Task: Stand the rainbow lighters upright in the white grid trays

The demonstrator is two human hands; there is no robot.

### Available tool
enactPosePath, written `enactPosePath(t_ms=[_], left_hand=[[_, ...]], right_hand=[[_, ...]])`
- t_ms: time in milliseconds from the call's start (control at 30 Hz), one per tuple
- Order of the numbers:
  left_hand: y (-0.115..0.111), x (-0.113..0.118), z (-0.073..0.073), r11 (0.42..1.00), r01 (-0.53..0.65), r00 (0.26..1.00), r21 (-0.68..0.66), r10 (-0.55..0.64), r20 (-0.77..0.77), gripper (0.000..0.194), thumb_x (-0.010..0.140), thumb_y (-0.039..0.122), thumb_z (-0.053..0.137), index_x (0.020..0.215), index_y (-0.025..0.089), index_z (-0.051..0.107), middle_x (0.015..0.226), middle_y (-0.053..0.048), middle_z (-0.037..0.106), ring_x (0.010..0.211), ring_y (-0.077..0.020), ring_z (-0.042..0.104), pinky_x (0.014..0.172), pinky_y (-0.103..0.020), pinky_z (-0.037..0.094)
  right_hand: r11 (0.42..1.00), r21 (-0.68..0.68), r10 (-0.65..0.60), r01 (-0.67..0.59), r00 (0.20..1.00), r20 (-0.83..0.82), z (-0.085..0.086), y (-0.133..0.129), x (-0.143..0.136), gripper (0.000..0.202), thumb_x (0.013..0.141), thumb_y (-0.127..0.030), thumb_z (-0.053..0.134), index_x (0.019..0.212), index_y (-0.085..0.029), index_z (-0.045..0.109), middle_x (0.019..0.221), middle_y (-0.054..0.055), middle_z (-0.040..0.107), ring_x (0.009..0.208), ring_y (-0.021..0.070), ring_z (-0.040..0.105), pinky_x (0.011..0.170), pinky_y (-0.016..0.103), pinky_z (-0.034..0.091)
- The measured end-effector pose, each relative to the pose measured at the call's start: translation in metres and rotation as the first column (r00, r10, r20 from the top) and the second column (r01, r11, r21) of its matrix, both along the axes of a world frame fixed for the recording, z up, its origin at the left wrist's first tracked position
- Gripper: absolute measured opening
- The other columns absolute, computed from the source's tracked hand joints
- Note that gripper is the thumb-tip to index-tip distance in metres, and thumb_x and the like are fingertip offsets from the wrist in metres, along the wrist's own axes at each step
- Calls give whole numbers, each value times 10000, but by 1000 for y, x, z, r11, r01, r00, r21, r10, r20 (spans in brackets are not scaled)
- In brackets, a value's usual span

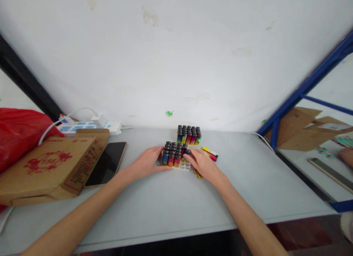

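Note:
Near the middle of the grey table point(154, 208), a pale tray point(184, 165) holds rows of upright lighters point(171, 156) with black tops; its front right slots show bare. My left hand point(151, 161) grips the tray's left side, thumb at the front corner. At the right side, my right hand point(200, 162) has its fingers closed on a black-topped lighter point(187, 152) over the tray. Behind stands a second block of colourful lighters point(189, 135). Yellow and red loose lighters point(210, 153) lie right of my right hand, and gold ones point(198, 173) lie partly under it.
On the left are a cardboard box point(46, 167), a dark tablet or phone point(107, 164), a white power strip point(82, 128) and a red bag point(22, 132). A blue metal frame point(311, 83) stands at right, with cartons point(300, 127) and part of another person's hand point(346, 155) beyond.

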State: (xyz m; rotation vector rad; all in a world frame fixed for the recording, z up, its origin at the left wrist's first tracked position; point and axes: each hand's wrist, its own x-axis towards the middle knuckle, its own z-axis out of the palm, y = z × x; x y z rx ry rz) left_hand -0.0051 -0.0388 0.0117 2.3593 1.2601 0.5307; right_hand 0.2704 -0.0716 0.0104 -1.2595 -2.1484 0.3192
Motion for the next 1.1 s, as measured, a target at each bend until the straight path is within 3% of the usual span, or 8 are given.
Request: enactPosePath(t_ms=[200, 267, 433, 533, 600, 667, 800, 1100], left_hand=[[1, -1, -1, 1000, 13, 1000, 8, -13, 16, 617, 780, 706, 802, 1136, 212, 702, 1126, -113, 780, 995, -326, 733, 898, -416, 578], [2, -1, -1, 1000, 13, 1000, 12, -13, -9, 620, 783, 720, 796, 1130, 214, 701, 1116, -110, 779, 988, -327, 731, 889, -413, 577], [4, -2, -3, 1000, 3, 999, 14, -3, -32, 657, 778, 749, 785, 1134, 202, 707, 1136, -129, 777, 1032, -353, 732, 912, -426, 578], [6, -3, -6, 1000, 3, 1000, 7, -3, -31, 661, 778, 748, 779, 1145, 203, 704, 1145, -132, 775, 1052, -360, 731, 929, -445, 582], [6, -4, -7, 1000, -2, 999, 10, 2, -39, 661, 772, 759, 777, 1138, 214, 703, 1137, -127, 774, 1040, -360, 732, 925, -453, 589], [6, -4, -7, 1000, -3, 999, 19, 3, -44, 663, 778, 770, 765, 1133, 214, 700, 1135, -133, 773, 1030, -364, 731, 919, -468, 595], [6, -3, -4, 1000, 12, 999, 16, -11, -42, 680, 794, 773, 753, 1151, 197, 693, 1162, -154, 769, 1057, -384, 725, 943, -506, 596], [5, -2, -1, 1000, 3, 1000, 7, -3, -16, 615, 761, 746, 778, 1068, 220, 700, 1090, -153, 771, 1029, -404, 721, 920, -536, 609]], right_hand=[[1000, -1, 4, -4, 1000, 18, 10, -1, 13, 382, 1116, -499, 524, 825, -252, 526, 796, 17, 634, 725, 203, 576, 712, 327, 436], [991, 81, -106, 110, 993, -56, 15, 1, 31, 384, 1101, -462, 526, 782, -260, 455, 793, 10, 586, 719, 194, 539, 706, 326, 428], [871, 283, -359, 401, 914, -189, 20, 11, 92, 476, 1024, -336, 506, 633, -280, 241, 783, 52, 539, 753, 211, 532, 769, 371, 469], [867, 224, -412, 446, 893, -182, 14, 15, 119, 331, 973, -323, 577, 661, -247, 497, 1026, 119, 631, 851, 224, 621, 787, 373, 527], [891, 125, -424, 437, 898, -122, 8, 16, 128, 142, 962, -318, 623, 946, -212, 716, 1207, 143, 646, 887, 220, 670, 803, 368, 561], [922, -5, -387, 387, 922, -27, 1, 17, 132, 244, 961, -296, 659, 1173, -218, 751, 1167, 119, 698, 847, 213, 694, 843, 376, 577], [941, -155, -288, 301, 953, 97, -6, 19, 132, 158, 951, -308, 746, 1053, -208, 813, 1026, 98, 773, 869, 236, 723, 899, 382, 570], [946, -218, -222, 238, 970, 96, 1, 16, 129, 216, 979, -397, 728, 931, -215, 835, 940, 72, 785, 840, 239, 717, 818, 353, 548]])
